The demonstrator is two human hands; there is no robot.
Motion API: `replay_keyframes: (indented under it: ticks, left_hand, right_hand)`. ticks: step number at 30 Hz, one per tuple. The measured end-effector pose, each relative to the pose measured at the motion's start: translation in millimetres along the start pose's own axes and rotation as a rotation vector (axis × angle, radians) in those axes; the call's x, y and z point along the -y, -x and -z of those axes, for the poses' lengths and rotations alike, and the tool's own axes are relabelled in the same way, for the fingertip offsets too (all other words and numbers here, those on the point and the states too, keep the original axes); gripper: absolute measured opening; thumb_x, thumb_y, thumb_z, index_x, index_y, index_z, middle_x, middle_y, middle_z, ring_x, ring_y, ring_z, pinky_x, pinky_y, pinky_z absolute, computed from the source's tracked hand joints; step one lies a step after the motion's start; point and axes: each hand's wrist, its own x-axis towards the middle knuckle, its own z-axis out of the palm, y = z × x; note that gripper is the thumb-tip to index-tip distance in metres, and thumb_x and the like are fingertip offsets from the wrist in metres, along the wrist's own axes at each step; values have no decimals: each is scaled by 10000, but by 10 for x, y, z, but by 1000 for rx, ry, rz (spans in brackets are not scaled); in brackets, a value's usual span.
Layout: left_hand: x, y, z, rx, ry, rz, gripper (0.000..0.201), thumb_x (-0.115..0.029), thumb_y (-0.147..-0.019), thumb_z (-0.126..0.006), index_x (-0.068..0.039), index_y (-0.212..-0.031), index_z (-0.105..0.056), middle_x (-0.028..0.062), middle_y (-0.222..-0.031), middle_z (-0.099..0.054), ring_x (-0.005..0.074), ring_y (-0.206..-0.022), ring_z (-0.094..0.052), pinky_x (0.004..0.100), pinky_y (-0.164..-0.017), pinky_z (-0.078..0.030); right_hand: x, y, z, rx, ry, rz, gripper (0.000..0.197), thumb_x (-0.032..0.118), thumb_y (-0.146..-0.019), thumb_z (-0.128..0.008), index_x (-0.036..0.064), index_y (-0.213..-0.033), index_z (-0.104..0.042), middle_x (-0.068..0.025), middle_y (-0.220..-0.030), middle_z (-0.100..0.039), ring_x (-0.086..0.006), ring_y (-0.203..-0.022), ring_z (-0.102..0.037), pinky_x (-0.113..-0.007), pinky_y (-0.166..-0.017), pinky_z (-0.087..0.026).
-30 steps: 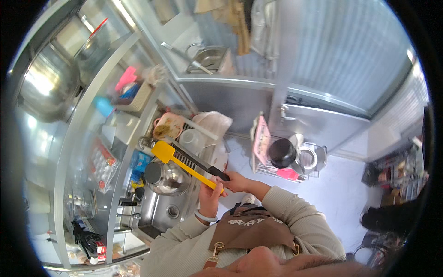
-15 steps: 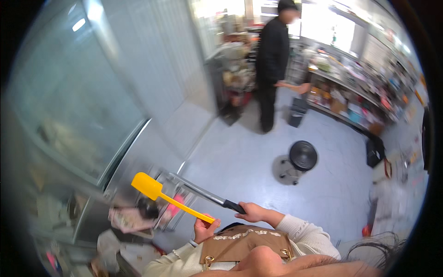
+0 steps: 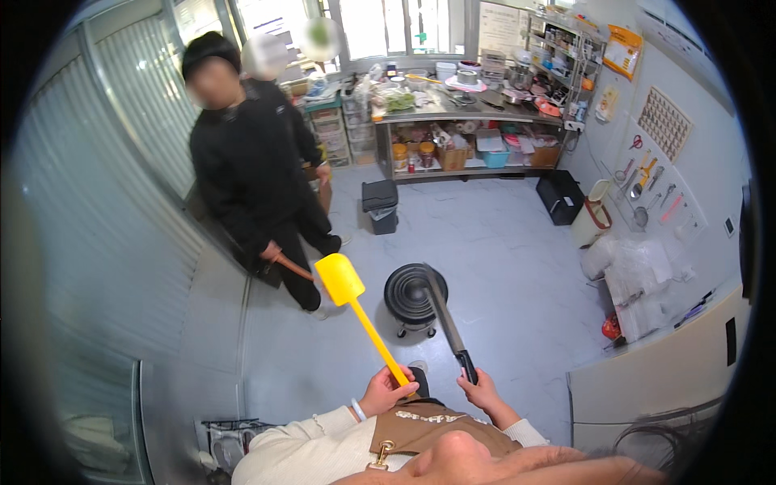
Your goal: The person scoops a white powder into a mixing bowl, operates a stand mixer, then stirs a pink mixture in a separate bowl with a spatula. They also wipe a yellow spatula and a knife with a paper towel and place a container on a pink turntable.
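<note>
Pale grey flooring [image 3: 517,259] spreads to a far steel shelf table [image 3: 461,113] crowded with containers. Near the lower edge, the left hand [image 3: 388,392] is clenched around a yellow plastic spatula [image 3: 356,311], blade raised toward the far left. Just right, the right hand [image 3: 482,394] grasps a long dark-handled knife [image 3: 446,323], pointing over a round black stool [image 3: 412,295]. At the far left stands a person in black clothes [image 3: 250,178].

Orange rectangular wall sign [image 3: 623,52] high right of metal shelf table [image 3: 453,113]. White paper sheet [image 3: 494,26] on wall behind it. Yellow-lidded jars [image 3: 413,153] and cardboard boxes [image 3: 546,153] on its lower shelf.
</note>
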Motion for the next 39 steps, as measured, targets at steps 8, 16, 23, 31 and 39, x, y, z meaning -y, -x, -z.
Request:
replay_keyframes:
  ticks: [8, 16, 23, 31, 39]
  left_hand:
    - [-332, -1969, -447, 190, 117, 262, 346, -11, -926, -645, -81, -1225, -486, 92, -1101, -603, 203, -959, -661, 331, -865, -561]
    - [-447, -4151, -938, 206, 285, 310, 300, 29, -933, -588, -89, -1190, -490, 104, -1118, -607, 218, -969, -656, 373, -874, -568]
    - [-646, -5709, -1452, 33, 384, 333, 184, -30, -974, -515, -156, -1105, -487, 67, -1137, -587, 174, -882, -626, 451, -913, -540]
    - [-1098, -6855, -1183, -185, 468, 220, 182, -9, -939, -516, -156, -1047, -508, 45, -1012, -584, 84, -612, -416, 277, -630, -402]
    - [-1607, -8616, -310, -212, 490, 98, 201, 78, -844, -520, -108, -913, -493, 64, -940, -523, 134, -601, -415, 284, -561, -365]
  right_hand:
    - [286, -921, 1160, -273, -231, -160, 219, 201, -868, -733, 54, -900, -574, -14, -649, -567, -116, -479, -518, -296, -425, -403]
    - [546, -2406, 2297, -329, -182, -102, 243, 221, -877, -734, 43, -911, -573, -8, -648, -566, -105, -489, -506, -288, -437, -394]
    - [1531, -4253, 3487, -55, -118, -65, 232, 214, -900, -703, 62, -889, -528, 5, -630, -530, -92, -486, -481, -283, -435, -385]
    - [3023, -6668, 3555, 282, -303, -30, 214, 222, -920, -673, 89, -873, -512, 2, -700, -521, -89, -538, -478, -264, -467, -389]
    - [4238, -9218, 3055, 364, -490, -75, 230, 267, -934, -672, 102, -874, -523, -3, -725, -522, -101, -566, -470, -270, -502, -383]
